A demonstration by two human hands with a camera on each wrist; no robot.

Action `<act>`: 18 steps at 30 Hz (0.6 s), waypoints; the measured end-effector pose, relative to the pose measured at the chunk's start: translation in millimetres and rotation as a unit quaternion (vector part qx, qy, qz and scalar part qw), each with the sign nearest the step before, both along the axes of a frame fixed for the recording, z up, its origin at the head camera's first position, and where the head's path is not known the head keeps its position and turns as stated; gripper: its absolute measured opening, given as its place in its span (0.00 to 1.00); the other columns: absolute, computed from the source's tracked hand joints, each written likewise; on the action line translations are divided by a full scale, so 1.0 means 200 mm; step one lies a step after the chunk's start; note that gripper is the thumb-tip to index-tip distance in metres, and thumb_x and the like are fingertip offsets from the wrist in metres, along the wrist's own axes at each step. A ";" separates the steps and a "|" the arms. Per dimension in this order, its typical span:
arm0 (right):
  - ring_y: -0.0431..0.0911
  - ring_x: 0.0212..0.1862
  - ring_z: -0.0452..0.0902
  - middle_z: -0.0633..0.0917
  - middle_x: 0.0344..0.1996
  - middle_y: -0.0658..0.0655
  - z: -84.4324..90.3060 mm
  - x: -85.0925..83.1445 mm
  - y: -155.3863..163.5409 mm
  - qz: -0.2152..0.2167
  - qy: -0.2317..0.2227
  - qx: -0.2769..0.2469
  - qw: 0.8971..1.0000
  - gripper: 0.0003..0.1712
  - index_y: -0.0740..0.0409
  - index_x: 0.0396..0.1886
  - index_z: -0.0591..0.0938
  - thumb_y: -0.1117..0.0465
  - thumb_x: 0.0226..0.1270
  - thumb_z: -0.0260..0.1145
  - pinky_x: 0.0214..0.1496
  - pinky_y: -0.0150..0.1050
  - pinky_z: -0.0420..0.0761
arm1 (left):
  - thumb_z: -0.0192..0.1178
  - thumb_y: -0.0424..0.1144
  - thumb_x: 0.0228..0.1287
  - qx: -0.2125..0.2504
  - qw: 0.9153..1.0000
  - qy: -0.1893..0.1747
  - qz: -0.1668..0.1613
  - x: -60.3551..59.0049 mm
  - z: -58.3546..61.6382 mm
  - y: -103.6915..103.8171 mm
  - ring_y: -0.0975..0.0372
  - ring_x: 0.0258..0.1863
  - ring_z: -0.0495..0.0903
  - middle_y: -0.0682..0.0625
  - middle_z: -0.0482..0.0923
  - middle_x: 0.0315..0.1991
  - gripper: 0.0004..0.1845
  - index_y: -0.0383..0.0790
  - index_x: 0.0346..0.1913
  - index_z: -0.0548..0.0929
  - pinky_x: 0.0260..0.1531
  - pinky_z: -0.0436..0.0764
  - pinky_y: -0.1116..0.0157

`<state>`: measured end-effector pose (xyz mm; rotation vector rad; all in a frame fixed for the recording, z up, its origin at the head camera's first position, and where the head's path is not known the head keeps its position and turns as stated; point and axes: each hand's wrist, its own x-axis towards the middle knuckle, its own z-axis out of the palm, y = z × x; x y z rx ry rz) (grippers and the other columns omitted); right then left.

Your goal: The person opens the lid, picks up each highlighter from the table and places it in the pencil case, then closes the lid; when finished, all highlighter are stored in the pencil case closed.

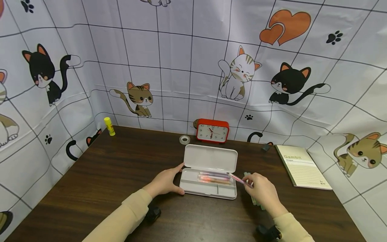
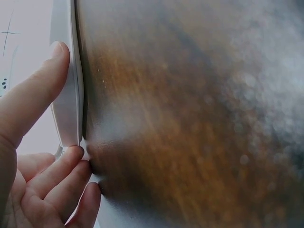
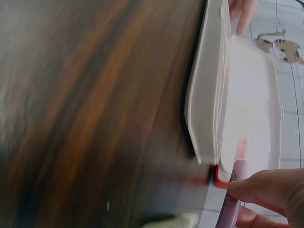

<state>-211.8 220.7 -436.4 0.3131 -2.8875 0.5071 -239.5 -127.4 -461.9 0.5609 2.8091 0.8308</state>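
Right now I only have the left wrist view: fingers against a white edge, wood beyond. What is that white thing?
Observer: An open white pencil case on the table; the left hand touches its left end.
Operator: Anything inside?
Observer: A few pens lie in its long compartment.
Operator: Other hand?
Observer: The right hand pinches a pink pen, its far end over the case's right side.
Operator: Anything behind the case?
Observer: A red clock and a tape roll stand near the back wall; a notebook lies to the right.
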 end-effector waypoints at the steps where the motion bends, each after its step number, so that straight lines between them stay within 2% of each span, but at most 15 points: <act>1: 0.41 0.25 0.71 0.77 0.23 0.47 0.00 0.00 -0.01 0.005 0.002 -0.001 1.000 0.06 0.52 0.30 0.86 0.64 0.51 0.71 0.22 0.35 0.69 | 0.76 0.54 0.40 -0.001 1.000 0.001 -0.001 0.00 0.00 0.00 0.49 0.62 0.70 0.45 0.73 0.62 0.57 0.41 0.74 0.57 0.60 0.69 0.51; 4: 0.47 0.34 0.80 0.77 0.22 0.45 -0.02 0.00 -0.05 0.024 0.019 0.004 1.000 0.06 0.50 0.28 0.86 0.65 0.49 0.71 0.24 0.36 0.68 | 0.76 0.54 0.40 -0.002 1.000 0.002 0.000 0.00 -0.01 0.00 0.49 0.62 0.70 0.45 0.73 0.62 0.57 0.41 0.74 0.57 0.60 0.69 0.50; 8: 0.45 0.33 0.78 0.73 0.18 0.44 -0.02 -0.01 -0.12 0.045 0.026 0.009 0.999 0.07 0.50 0.28 0.86 0.66 0.49 0.71 0.24 0.35 0.66 | 0.76 0.54 0.40 -0.001 1.000 0.002 0.001 0.00 -0.01 0.00 0.48 0.62 0.70 0.45 0.73 0.62 0.57 0.41 0.74 0.57 0.60 0.69 0.50; 11: 0.39 0.24 0.64 0.71 0.19 0.44 -0.03 -0.01 -0.16 0.051 0.017 0.011 0.998 0.07 0.50 0.28 0.86 0.66 0.49 0.71 0.23 0.32 0.63 | 0.76 0.54 0.40 0.002 1.000 0.002 -0.001 0.00 -0.01 -0.01 0.49 0.62 0.70 0.45 0.74 0.62 0.57 0.40 0.73 0.57 0.60 0.69 0.50; 12: 0.38 0.24 0.63 0.71 0.19 0.44 -0.03 -0.01 -0.17 0.054 0.017 0.011 0.998 0.07 0.50 0.28 0.86 0.66 0.49 0.71 0.22 0.32 0.63 | 0.76 0.54 0.40 0.003 1.000 0.003 -0.002 0.00 -0.01 -0.01 0.49 0.62 0.70 0.45 0.74 0.62 0.57 0.40 0.73 0.57 0.60 0.69 0.50; 18: 0.37 0.25 0.70 0.76 0.21 0.44 -0.02 -0.01 -0.24 0.074 0.033 -0.001 0.997 0.07 0.50 0.27 0.86 0.66 0.48 0.72 0.24 0.32 0.69 | 0.76 0.54 0.41 0.002 1.000 0.008 -0.007 0.00 -0.02 0.00 0.49 0.62 0.71 0.46 0.74 0.61 0.57 0.40 0.73 0.57 0.60 0.69 0.51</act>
